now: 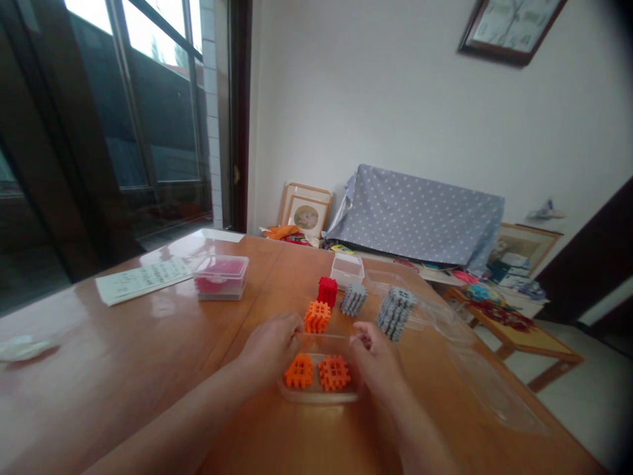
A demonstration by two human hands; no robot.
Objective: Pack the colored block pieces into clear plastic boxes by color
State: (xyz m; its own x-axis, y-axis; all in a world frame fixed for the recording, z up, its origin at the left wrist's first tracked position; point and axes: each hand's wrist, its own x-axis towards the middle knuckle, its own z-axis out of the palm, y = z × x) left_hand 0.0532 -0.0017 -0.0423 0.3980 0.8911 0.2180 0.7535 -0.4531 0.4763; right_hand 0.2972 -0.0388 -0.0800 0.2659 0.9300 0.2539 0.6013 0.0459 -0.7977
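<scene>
A clear plastic tray point(316, 396) lies on the wooden table point(148, 369) in front of me, holding two orange lattice pieces point(316, 372) side by side. My left hand point(270, 346) grips the tray's left rim. At the tray's right rim my right hand point(373, 359) does the same, fingers curled. Just beyond the tray stands an orange lattice stack point(317, 316), with a red stack point(327, 291) behind it and two grey stacks point(353, 299) point(395, 313) to the right.
A clear box with red contents point(221, 276) and a printed sheet point(142, 280) lie at the left. A small clear box point(347, 269) and clear lids point(440, 316) sit farther back and right. A low table with clutter point(509, 323) stands beyond the table's right edge.
</scene>
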